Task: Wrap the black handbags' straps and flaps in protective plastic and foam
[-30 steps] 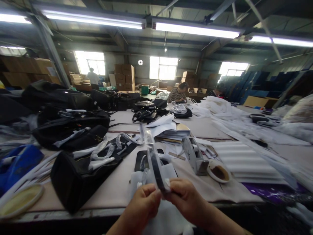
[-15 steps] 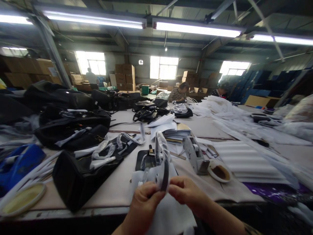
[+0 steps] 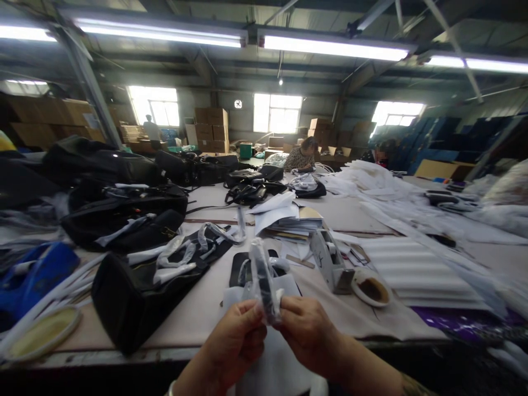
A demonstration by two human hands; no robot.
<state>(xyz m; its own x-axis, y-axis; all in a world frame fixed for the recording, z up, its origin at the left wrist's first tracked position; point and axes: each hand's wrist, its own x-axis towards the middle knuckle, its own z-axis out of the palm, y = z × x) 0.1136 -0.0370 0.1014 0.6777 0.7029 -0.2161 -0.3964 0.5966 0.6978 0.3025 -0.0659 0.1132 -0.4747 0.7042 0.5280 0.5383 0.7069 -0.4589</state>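
Note:
A black bag handle (image 3: 263, 272) wrapped in clear plastic film rises in a loop in front of me. My left hand (image 3: 239, 335) pinches its lower end from the left, fingers curled. From the other side, my right hand (image 3: 309, 333) grips the film at the same end. Behind the handle, part of a small black bag (image 3: 237, 267) shows on the table, with white sheeting (image 3: 268, 363) over its front and hanging below my hands. The fingertips partly hide the spot where the film meets the handle.
A large black bag (image 3: 124, 305) with wrapped handles lies to the left. On the right are a tape dispenser (image 3: 330, 264), a tape roll (image 3: 371, 289) and stacked foam sheets (image 3: 421, 275). Papers (image 3: 289, 220) lie ahead. A person (image 3: 300, 157) sits across the table (image 3: 198, 330).
The handle has turned and dropped slightly, now showing its broad side. My right hand has moved in from beside the handle to grip the film; my left hand has shifted slightly left.

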